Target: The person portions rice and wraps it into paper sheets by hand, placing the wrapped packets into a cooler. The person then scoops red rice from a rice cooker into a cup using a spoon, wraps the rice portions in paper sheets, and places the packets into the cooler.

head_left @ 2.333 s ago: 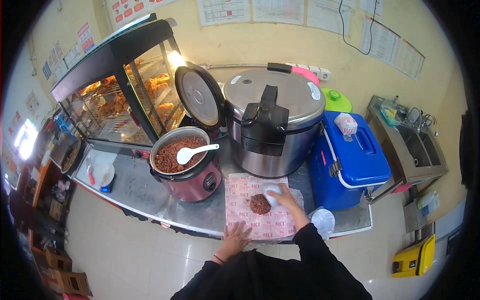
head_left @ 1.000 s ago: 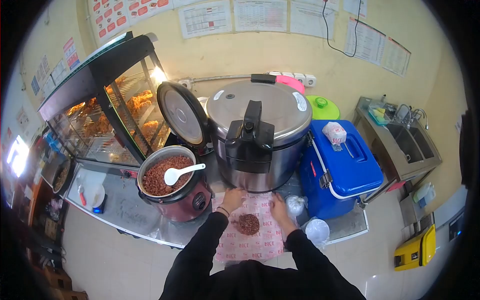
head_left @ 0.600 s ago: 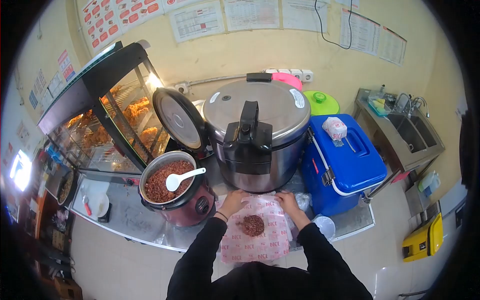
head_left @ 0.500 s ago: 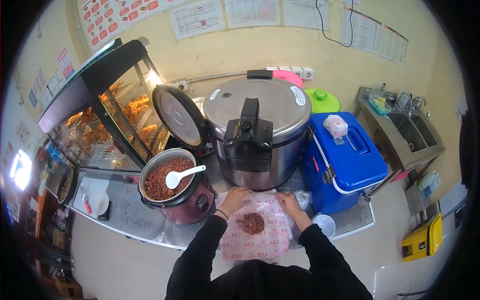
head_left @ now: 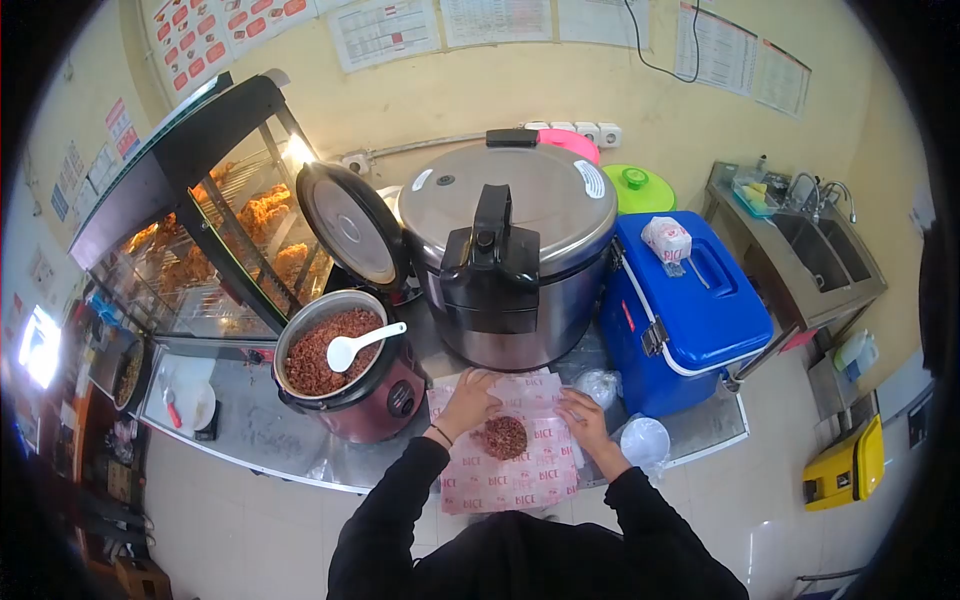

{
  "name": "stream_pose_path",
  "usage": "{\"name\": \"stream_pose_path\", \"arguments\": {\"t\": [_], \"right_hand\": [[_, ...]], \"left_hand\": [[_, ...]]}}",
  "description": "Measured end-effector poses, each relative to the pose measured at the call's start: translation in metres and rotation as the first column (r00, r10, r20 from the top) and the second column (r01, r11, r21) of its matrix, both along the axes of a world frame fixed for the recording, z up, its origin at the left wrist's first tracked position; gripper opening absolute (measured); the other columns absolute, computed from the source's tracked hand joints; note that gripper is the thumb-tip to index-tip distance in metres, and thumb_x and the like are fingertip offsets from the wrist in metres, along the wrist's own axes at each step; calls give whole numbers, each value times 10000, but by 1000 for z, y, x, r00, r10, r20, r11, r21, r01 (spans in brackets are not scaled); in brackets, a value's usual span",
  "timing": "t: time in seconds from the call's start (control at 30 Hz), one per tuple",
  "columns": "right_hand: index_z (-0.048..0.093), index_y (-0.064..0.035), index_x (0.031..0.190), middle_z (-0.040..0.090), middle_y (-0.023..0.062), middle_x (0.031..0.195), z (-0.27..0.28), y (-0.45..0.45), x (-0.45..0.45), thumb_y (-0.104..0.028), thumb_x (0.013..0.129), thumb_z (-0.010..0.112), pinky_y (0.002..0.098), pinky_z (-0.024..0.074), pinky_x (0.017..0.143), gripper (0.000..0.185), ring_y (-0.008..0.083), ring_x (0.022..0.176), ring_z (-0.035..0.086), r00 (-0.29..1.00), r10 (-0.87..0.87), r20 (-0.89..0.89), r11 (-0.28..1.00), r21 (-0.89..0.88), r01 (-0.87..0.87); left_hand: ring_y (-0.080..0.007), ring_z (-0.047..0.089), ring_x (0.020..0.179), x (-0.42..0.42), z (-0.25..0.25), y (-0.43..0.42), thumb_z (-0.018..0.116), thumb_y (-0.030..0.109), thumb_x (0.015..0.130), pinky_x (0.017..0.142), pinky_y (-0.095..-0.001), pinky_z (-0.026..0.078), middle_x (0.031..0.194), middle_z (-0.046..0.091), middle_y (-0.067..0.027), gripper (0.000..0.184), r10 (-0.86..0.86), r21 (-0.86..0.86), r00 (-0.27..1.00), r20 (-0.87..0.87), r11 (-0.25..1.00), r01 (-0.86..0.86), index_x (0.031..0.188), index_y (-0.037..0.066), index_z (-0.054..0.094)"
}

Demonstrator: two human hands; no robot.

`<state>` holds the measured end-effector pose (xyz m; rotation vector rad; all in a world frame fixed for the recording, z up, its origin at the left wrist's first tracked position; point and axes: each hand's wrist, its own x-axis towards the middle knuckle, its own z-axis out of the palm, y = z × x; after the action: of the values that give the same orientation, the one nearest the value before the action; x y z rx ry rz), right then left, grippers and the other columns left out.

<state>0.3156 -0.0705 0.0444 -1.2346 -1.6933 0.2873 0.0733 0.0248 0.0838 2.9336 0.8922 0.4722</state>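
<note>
A sheet of pink printed wrapping paper lies on top of a stack at the counter's front. On its middle rests a round, flat mound of reddish-brown rice. My left hand pinches the far left part of the sheet, just beyond the rice. Opposite it, my right hand has its fingers closed on the far right part. Between both hands the far edge is raised and bent over toward the rice. To the left stands an open maroon rice cooker filled with the same rice, a white rice paddle lying on it.
Directly behind the paper stands a large steel rice cooker. A blue cooler box carries a wrapped packet. Plastic bags lie right of the paper. Fried chicken fills a lit display case; a sink is far right.
Both hands have drawn slightly toward my body, bringing the paper's far edge over with them. The rice mound stays on the sheet. My view has shifted a little.
</note>
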Motion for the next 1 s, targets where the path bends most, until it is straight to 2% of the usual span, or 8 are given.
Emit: {"name": "stream_pose_path", "arguments": {"t": [0.2, 0.3, 0.47, 0.57, 0.67, 0.83, 0.97, 1.0], "right_hand": [[624, -21, 923, 613, 143, 926, -24, -3, 1, -77, 633, 677, 309, 455, 763, 300, 268, 882, 584, 999, -42, -14, 937, -347, 34], [627, -16, 893, 624, 147, 843, -53, 12, 12, -91, 650, 646, 305, 459, 706, 256, 259, 787, 604, 999, -24, -33, 903, -430, 8], [630, -4, 764, 618, 148, 692, -74, 23, 16, -162, 685, 613, 307, 450, 579, 177, 216, 646, 607, 996, -92, -14, 837, -542, 69], [617, 9, 737, 603, 127, 629, -51, 13, 11, -190, 706, 620, 297, 433, 496, 201, 174, 535, 580, 965, -236, -118, 557, -830, 35], [617, 16, 749, 586, 91, 586, -34, -7, 12, -237, 721, 638, 284, 419, 441, 255, 144, 460, 546, 988, -141, -59, 379, -925, -1], [600, -18, 729, 557, 53, 562, 17, -58, 0, -256, 705, 674, 239, 373, 367, 251, 107, 414, 487, 916, 111, -386, 184, -898, -400], [574, -28, 794, 540, 40, 602, -6, -64, -3, -214, 740, 653, 194, 330, 327, 210, 77, 445, 473, 711, -364, -601, 52, -776, -629], [566, -21, 830, 545, 40, 629, -9, -64, -3, -206, 760, 634, 188, 334, 329, 210, 79, 466, 483, 535, -507, -676, 96, -661, -744]], "left_hand": [[-186, 486, 1062, -6, -31, -45, 498, 255, 809, 998, -399, 252, 1106, 549, -78, 268, 14, -348, 1000, 23, 937, -5, 1005, 104, 601], [-213, 463, 1097, -4, -32, -78, 460, 280, 843, 993, -405, 263, 1125, 536, -106, 359, 20, -129, 998, 62, 992, -12, 1097, 35, 524], [-265, 246, 1266, -12, -29, -104, 443, 426, 832, 1036, -449, 125, 1333, 309, -167, 636, 38, -163, 999, 4, 986, -36, 1273, -15, 318], [-261, 211, 1283, -16, -36, -104, 448, 424, 828, 1041, -455, 94, 1362, 262, -164, 654, 24, -232, 1000, 8, 972, -21, 1287, -16, 293], [-253, 236, 1274, -19, -37, -99, 450, 387, 834, 1042, -450, 99, 1348, 295, -156, 605, 13, -274, 998, 55, 962, 2, 1274, -7, 323], [-220, 300, 1247, -23, -36, -93, 459, 364, 832, 1046, -453, 95, 1288, 401, -123, 527, 22, -383, 990, 140, 923, 33, 1227, 19, 414], [-203, 339, 1225, -28, -17, -87, 465, 375, 828, 1045, -460, 103, 1247, 453, -103, 502, -37, -373, 998, 44, 926, 51, 1200, 39, 456], [-198, 346, 1223, -28, -9, -85, 464, 366, 829, 1044, -462, 112, 1246, 457, -97, 485, -58, -371, 998, 2, 927, 55, 1191, 44, 468]]}}
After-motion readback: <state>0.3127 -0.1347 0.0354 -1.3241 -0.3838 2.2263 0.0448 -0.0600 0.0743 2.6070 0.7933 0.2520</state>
